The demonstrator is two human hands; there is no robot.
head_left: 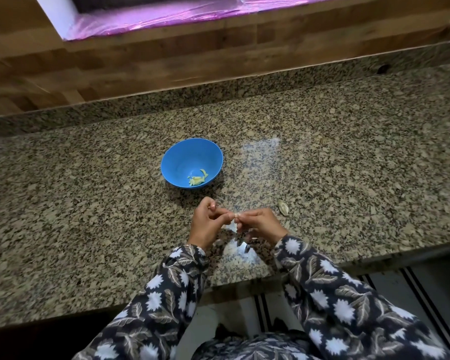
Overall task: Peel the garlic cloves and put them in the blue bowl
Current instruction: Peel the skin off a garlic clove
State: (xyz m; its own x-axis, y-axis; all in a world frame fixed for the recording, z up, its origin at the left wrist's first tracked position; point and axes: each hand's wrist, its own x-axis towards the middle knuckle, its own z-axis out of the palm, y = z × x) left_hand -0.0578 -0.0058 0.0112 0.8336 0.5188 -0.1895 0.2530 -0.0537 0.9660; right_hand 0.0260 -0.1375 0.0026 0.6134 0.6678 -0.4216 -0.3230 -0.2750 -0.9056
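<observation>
Granite counter point(89, 178): the blue bowl point(166, 157) has a few peeled pieces point(198, 179) already. My left hand point(205, 224) and right hand point(260, 224) pinch one clove point(236, 215); a second clove point(283, 209) lies near, seemingly unpeeled.

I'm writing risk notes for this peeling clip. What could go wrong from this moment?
1. The garlic clove is tiny and pinched only at the fingertips by the left hand and right hand. That grip could slip, and this near the front edge of the countertop the clove might fall off.
2. The pale garlic piece lying to the right blends with the speckled granite and may be overlooked.
</observation>
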